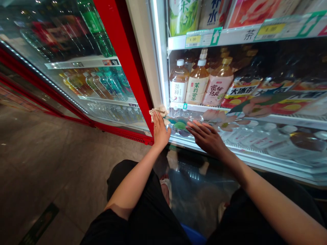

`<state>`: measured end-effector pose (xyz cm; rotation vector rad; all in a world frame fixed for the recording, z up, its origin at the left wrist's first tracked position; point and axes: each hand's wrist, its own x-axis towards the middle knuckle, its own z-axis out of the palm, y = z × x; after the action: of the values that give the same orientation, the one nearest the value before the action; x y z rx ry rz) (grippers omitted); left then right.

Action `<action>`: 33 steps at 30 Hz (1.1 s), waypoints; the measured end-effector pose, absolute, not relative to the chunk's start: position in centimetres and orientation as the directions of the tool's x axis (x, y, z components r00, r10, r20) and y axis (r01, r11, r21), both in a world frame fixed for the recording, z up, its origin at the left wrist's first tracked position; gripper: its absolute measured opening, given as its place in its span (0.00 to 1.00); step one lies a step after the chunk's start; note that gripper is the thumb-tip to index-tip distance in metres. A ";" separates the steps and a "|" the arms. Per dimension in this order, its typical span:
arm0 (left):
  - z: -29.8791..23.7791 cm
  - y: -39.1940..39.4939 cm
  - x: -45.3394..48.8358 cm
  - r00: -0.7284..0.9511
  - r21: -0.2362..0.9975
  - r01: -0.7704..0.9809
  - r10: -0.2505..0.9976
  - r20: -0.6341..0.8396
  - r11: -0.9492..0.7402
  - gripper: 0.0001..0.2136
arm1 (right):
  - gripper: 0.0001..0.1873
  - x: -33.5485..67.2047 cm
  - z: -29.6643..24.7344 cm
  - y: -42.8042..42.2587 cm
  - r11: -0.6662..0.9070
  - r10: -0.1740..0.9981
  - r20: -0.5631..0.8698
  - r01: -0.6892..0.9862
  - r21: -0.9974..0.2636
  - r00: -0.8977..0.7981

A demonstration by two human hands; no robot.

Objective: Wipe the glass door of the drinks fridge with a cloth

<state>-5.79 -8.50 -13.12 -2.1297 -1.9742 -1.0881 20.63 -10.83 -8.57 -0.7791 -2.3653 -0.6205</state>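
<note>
My left hand (pixel 160 132) presses a crumpled cream-coloured cloth (pixel 158 109) against the lower corner of the pale cooler frame (pixel 143 51), beside the red upright (pixel 120 37). Its fingers lie over the cloth. To the right, my right hand (pixel 208 136) holds nothing, its fingers stretched out at the lower glass door (pixel 178 119) of the lit drinks cooler. Whether its fingertips touch the glass I cannot tell. Reflections of hands and a green shape show in the glass.
Behind the glass, tea bottles (pixel 196 83) stand on a shelf with price tags (pixel 192 39). Lower down lie clear bottles (pixel 263 136). A red-framed cooler (pixel 84 61) with more bottles stands at left. My black-clothed knees (pixel 122 173) are close to the coolers, above the grey tiled floor (pixel 51 163).
</note>
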 end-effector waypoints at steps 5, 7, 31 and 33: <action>-16.2 -9.9 -3.3 0.085 0.410 0.867 0.895 0.438 -0.283 0.59 | 0.52 20.6 -8.6 -10.7 0.735 0.383 0.632 0.636 0.233 -0.674; -16.4 -9.9 -2.9 0.071 0.412 0.870 0.894 0.442 -0.272 0.60 | 0.53 20.6 -8.7 -10.7 0.736 0.382 0.638 0.637 0.228 -0.669; -15.0 -11.5 -1.8 0.169 0.266 0.918 0.897 0.408 -0.294 0.52 | 0.49 22.6 -8.2 -11.1 0.706 0.385 0.645 0.661 0.254 -0.660; -15.1 -11.7 -1.5 0.298 0.193 0.900 0.875 0.383 -0.391 0.48 | 0.49 23.0 -8.3 -11.3 0.699 0.385 0.640 0.663 0.269 -0.665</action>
<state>-1.53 -11.68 -15.13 -2.4830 -1.7000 -0.6713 22.96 -11.26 -8.31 -0.8000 -2.3544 -0.6655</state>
